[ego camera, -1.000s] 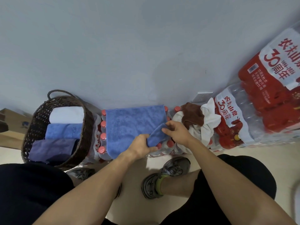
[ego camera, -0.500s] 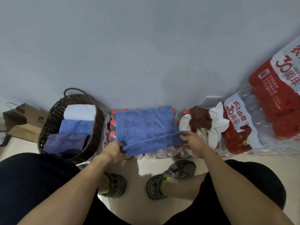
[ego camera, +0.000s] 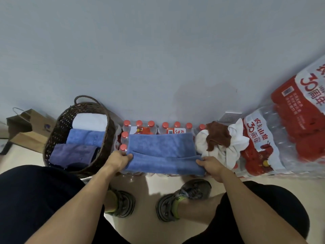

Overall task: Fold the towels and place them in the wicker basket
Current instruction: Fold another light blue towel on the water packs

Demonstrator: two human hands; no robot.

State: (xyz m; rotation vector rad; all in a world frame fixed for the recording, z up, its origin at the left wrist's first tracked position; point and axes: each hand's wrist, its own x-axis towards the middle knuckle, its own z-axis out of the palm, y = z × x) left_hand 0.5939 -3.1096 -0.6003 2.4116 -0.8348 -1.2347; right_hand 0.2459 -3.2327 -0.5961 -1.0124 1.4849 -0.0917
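A blue towel (ego camera: 161,152) lies on top of a pack of water bottles (ego camera: 151,128), with its far part doubled over toward me into a long band. My left hand (ego camera: 119,160) grips the band's left end and my right hand (ego camera: 212,165) grips its right end. A dark wicker basket (ego camera: 58,131) stands to the left against the wall. Inside it lie a folded white towel (ego camera: 90,121), a folded blue towel (ego camera: 86,138) and a folded purple towel (ego camera: 73,154). To the right is a loose heap of white towels (ego camera: 228,150) with a brown towel (ego camera: 219,136) on top.
Large red-labelled packs of bottled water (ego camera: 290,131) are stacked at the right along the wall. A brown paper bag (ego camera: 28,131) lies left of the basket. My two feet in grey shoes (ego camera: 182,199) stand on the pale floor just before the bottle pack.
My hands have spread apart from the towel's near right corner to its two ends. The towel has been doubled over toward me, uncovering the bottle caps behind it.
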